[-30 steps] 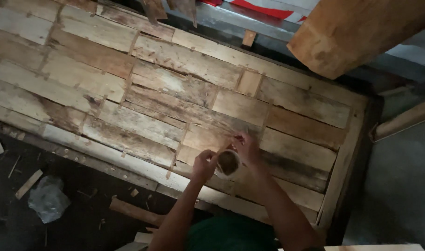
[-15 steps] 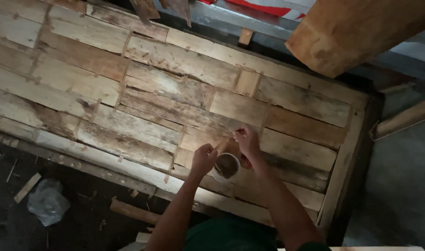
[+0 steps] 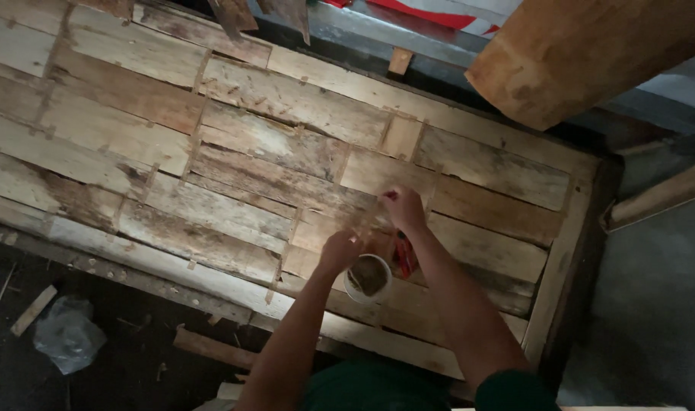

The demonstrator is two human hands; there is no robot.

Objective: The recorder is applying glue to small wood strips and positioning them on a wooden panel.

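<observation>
The scene is dim and low in contrast, with soft, flat light falling mostly on the plank panel (image 3: 210, 144), which shows pale and washed. The floor (image 3: 96, 342) at lower left sinks into near-black shadow, and the gap along the top edge is dark too. Detail is soft and grainy throughout. The hands are slightly blurred. No glare shows; the upper right beam (image 3: 583, 53) looks unsharp.

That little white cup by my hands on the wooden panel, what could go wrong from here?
The white cup stands unheld on the uneven plank panel, right beside the left hand; a bump of the wrist could tip it. The right hand works over rough, splintery boards, so splinters seem possible.
</observation>
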